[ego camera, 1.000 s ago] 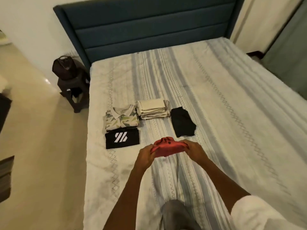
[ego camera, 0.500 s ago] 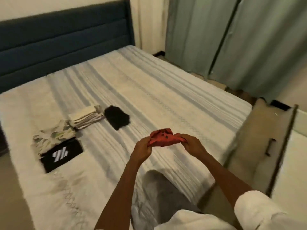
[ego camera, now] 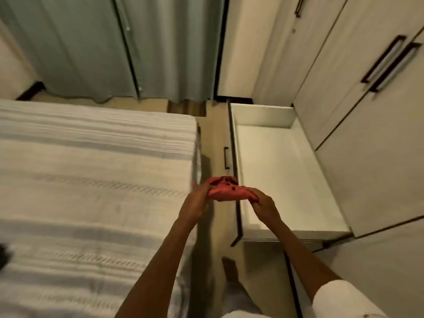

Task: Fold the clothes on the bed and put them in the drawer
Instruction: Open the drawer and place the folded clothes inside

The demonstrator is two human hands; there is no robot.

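While spread wide at left, striped bed (ego camera: pixel 91 180); beside it, pulled-out drawer (ego camera: pixel 261 115); over its front edge, folded red garment (ego camera: pixel 226 191), gripped at both ends by 2 curled hands: left hand (ego camera: pixel 195 206), right hand (ego camera: pixel 263 204).

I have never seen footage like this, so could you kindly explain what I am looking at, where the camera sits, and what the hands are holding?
There is no machine here: a person wears one wide-angle camera on the head, looking forward and down at their own two bare hands. The left hand and the right hand together hold a small folded red garment with dark spots. It hangs above the gap between the bed, on the left, and a drawer pulled open on the right, whose visible inside holds nothing. Behind are green curtains and wardrobe doors with dark handles.
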